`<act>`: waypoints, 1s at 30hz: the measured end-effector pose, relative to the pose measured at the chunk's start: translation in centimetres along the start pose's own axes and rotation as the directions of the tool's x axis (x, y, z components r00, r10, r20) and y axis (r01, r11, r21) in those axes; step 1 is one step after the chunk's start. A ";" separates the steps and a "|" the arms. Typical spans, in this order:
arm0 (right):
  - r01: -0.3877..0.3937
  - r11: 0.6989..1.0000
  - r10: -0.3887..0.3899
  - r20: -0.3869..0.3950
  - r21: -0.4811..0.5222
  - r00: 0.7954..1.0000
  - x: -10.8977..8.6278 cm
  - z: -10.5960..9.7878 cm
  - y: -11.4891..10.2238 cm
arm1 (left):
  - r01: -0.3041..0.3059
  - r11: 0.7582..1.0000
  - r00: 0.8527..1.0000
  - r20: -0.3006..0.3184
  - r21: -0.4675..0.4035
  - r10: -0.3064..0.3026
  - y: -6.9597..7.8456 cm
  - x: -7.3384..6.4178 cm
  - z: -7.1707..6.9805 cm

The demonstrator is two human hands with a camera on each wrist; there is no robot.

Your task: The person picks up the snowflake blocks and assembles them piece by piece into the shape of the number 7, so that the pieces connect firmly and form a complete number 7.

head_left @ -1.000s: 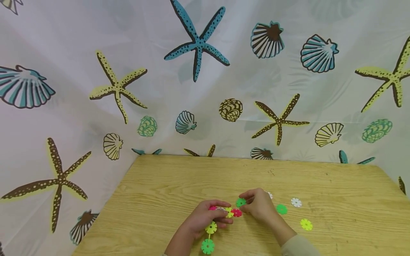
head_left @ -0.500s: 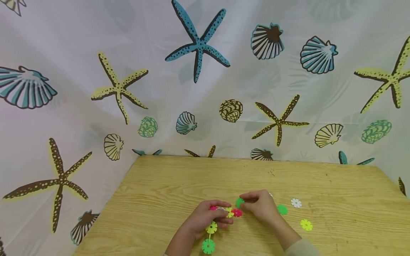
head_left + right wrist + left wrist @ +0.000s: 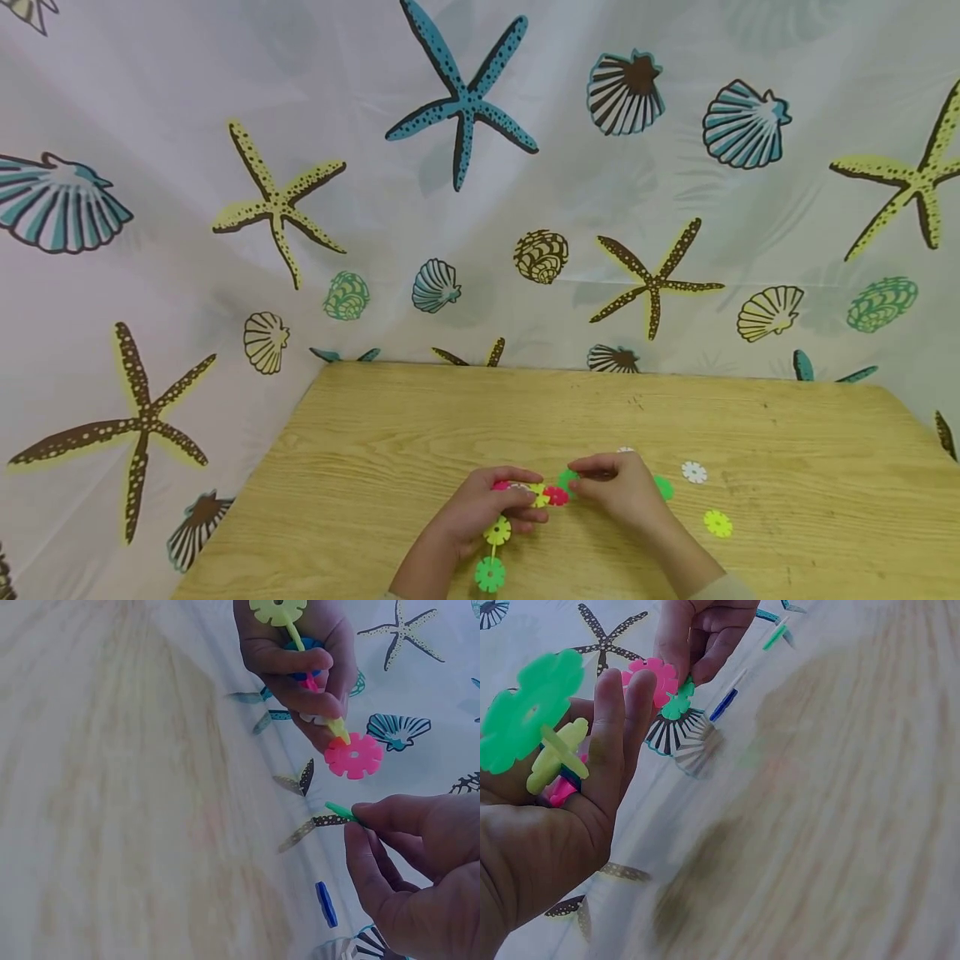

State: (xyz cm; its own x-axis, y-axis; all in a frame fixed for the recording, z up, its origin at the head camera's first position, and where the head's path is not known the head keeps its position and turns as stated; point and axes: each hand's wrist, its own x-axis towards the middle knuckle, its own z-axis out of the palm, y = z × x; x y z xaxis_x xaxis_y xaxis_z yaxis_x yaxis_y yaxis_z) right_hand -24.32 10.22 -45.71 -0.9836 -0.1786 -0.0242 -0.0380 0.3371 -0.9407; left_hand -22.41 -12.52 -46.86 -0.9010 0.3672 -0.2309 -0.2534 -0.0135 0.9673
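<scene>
My left hand (image 3: 517, 502) grips a chain of snowflake discs (image 3: 525, 493): a pink disc (image 3: 556, 497) sticks out at its right end, and a yellow-green disc (image 3: 497, 531) and a green disc (image 3: 490, 574) hang toward me. My right hand (image 3: 579, 478) pinches a single green disc (image 3: 567, 481) right beside the pink one. In the left wrist view the green disc (image 3: 677, 703) overlaps the pink disc (image 3: 654, 678). In the right wrist view the green disc (image 3: 342, 812) is seen edge-on, a short gap below the pink disc (image 3: 353, 756).
Loose discs lie on the wooden table (image 3: 420, 433) right of my hands: a green one (image 3: 664, 487), a white one (image 3: 693, 472) and a yellow one (image 3: 717, 522). A curtain printed with starfish and shells (image 3: 465, 108) hangs behind and left of the table.
My right hand has brought the green disc slightly down and closer to the pink disc. The left hand and its chain have stayed put.
</scene>
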 end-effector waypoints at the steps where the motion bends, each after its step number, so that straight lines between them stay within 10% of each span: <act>1: 0.001 1.000 -0.001 0.003 0.003 1.000 -0.1 0.0 0.0 | 0.001 1.000 1.000 0.000 -0.003 -0.001 0.0 0.0 0.0; 30: -0.122 0.960 0.087 0.145 0.252 0.986 -1.4 -1.7 -1.1 | -0.028 1.000 0.999 -0.024 0.010 0.028 0.2 0.1 -0.1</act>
State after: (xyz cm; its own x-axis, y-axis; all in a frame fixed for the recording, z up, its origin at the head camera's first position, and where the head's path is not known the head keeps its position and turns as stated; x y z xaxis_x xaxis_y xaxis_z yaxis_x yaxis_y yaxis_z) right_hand -23.16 11.63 -44.07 -0.9474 -0.2804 -0.1544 0.1275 0.1119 -0.9855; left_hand -22.57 -12.56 -46.67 -0.9159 0.3442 -0.2064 -0.2249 -0.0140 0.9743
